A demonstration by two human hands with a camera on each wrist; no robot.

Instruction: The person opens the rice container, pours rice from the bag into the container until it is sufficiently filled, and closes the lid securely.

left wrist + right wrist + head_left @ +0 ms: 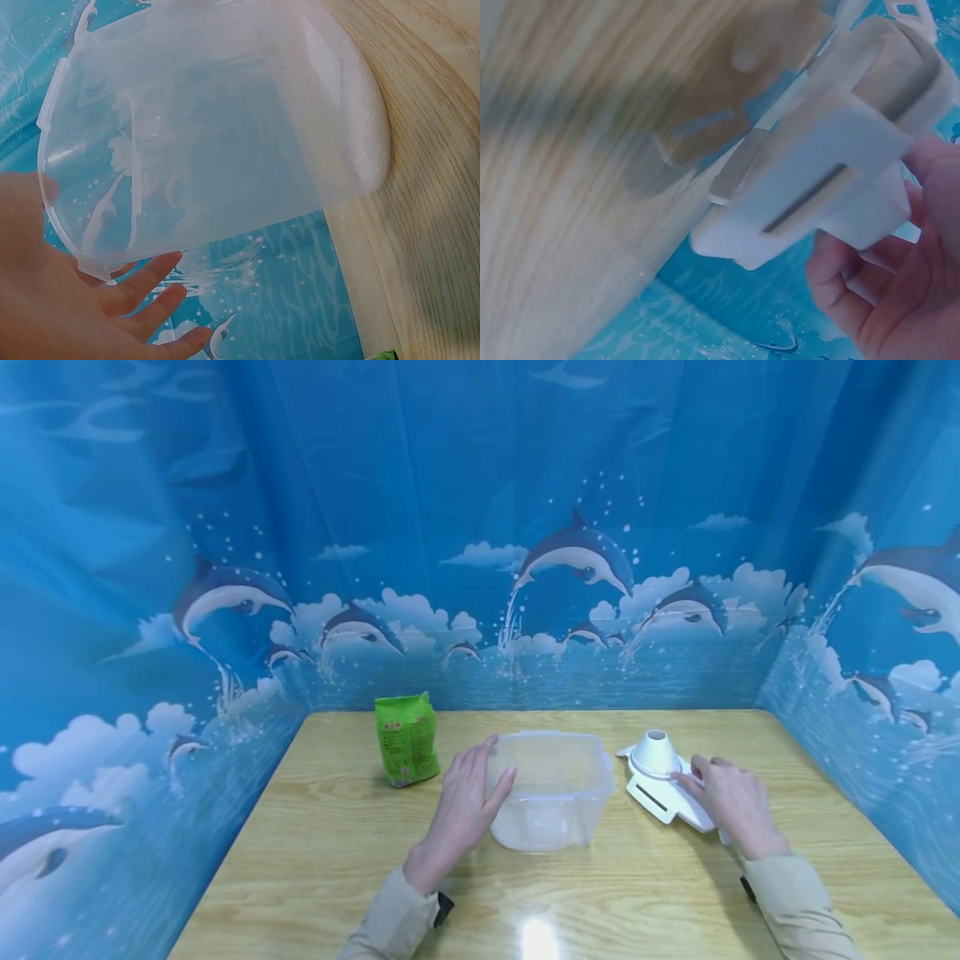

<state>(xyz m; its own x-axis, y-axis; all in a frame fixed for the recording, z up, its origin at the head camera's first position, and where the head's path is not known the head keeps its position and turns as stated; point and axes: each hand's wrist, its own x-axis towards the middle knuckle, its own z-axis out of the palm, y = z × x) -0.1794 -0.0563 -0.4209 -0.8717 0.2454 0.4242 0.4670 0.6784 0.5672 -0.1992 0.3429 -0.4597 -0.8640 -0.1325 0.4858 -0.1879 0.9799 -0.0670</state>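
Observation:
A translucent plastic container (551,814), without a lid on it, stands on the table. White, grainy-looking contents (360,120) lie at its bottom in the left wrist view. My left hand (467,793) is at the container's left rim, its fingers extended along the outside and the thumb toward the near side. To the right, my right hand (731,797) grips a white lid (663,797) with a cone-shaped spout (656,752) pointing up. The right wrist view shows the lid's slotted flap (810,199) above the curled fingers, tilted over the table.
A green printed bag (408,739) stands upright on the table, left of the container and behind my left hand. The wood-grain table (600,910) meets a blue dolphin-print curtain (450,568) at the back and both sides.

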